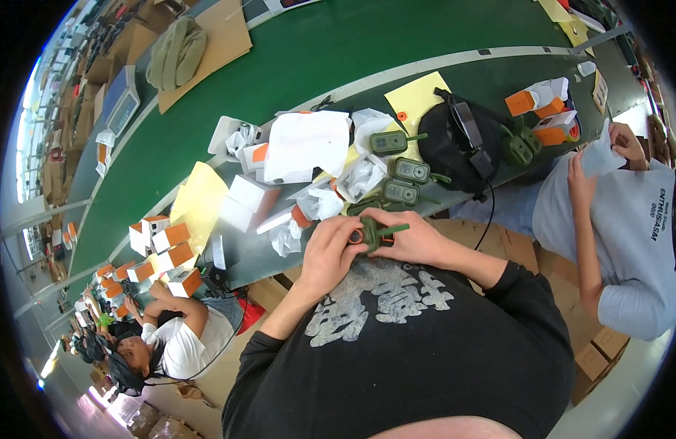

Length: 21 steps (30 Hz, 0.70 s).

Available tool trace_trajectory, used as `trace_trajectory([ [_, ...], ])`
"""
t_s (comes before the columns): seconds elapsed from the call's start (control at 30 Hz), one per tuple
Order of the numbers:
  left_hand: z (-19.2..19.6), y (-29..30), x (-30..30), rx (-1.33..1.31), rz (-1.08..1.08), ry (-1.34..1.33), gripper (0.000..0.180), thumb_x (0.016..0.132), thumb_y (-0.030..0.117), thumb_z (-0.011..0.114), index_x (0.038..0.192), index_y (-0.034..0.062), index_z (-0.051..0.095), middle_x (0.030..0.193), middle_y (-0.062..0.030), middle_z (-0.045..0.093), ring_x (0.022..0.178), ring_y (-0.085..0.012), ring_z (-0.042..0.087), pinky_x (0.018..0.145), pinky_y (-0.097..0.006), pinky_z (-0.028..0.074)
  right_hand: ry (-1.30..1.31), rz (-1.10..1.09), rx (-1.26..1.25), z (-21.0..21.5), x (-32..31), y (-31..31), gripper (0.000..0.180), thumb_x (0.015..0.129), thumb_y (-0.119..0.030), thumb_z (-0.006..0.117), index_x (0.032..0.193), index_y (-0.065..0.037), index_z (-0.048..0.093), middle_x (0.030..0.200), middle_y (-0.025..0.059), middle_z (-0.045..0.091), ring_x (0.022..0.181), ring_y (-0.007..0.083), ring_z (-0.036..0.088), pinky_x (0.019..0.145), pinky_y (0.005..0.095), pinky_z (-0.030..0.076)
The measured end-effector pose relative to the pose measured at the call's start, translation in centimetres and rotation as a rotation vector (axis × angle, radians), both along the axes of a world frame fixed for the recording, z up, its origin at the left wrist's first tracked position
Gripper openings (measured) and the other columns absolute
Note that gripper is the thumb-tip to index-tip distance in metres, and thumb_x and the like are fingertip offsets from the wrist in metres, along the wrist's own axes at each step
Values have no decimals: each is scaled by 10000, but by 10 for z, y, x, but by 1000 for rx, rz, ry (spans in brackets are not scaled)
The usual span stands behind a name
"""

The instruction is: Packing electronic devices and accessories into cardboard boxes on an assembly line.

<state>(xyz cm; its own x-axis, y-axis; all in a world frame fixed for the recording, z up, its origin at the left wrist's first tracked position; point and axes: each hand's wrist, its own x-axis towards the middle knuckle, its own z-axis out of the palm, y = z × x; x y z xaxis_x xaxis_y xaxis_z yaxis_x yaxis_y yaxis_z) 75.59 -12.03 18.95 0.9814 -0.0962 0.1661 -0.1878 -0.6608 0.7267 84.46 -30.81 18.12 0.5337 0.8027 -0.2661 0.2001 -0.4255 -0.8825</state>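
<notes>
Close to my chest, at the near edge of the table, both hands hold one green device [371,231], which looks like a small camera in a rubbery case with a strap. My left hand [332,245] is closed round its left side, by a dark round part with an orange ring. My right hand [415,240] grips the other side, and the green strap sticks out over its fingers. Just beyond lie similar green devices, a near one [401,192], a middle one [411,170] and a far one [388,142]. The fingers partly hide the held device.
White paper [309,143], a white box [249,199] and crumpled wrapping [320,203] cover the table's middle. A black bag [444,143] stands right, beside orange-white boxes [524,101]. More boxes [173,245] stand left. One co-worker [609,227] sits right, another [195,336] left.
</notes>
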Motion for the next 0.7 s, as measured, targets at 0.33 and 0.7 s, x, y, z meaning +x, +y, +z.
trace_trajectory([
  [0.33, -1, 28, -18, -282, 359, -134, 270, 824, 26, 642, 1084, -20, 583, 991, -169, 612, 949, -316, 601, 829, -364, 481, -101, -431, 125, -19, 56, -38, 593, 680, -71, 803, 1220, -10, 564, 1068, 68, 655, 1011, 139, 592, 902, 309, 480],
  [0.7, -2, 14, -6, -302, 141, 245, 265, 929, 57, 537, 1191, 25, 559, 1046, -147, 596, 899, -288, 603, 805, -333, 483, -416, -725, -178, -178, 226, -35, 509, 670, -345, 832, 958, 49, 691, 812, 166, 692, 729, 242, 674, 682, 337, 516],
])
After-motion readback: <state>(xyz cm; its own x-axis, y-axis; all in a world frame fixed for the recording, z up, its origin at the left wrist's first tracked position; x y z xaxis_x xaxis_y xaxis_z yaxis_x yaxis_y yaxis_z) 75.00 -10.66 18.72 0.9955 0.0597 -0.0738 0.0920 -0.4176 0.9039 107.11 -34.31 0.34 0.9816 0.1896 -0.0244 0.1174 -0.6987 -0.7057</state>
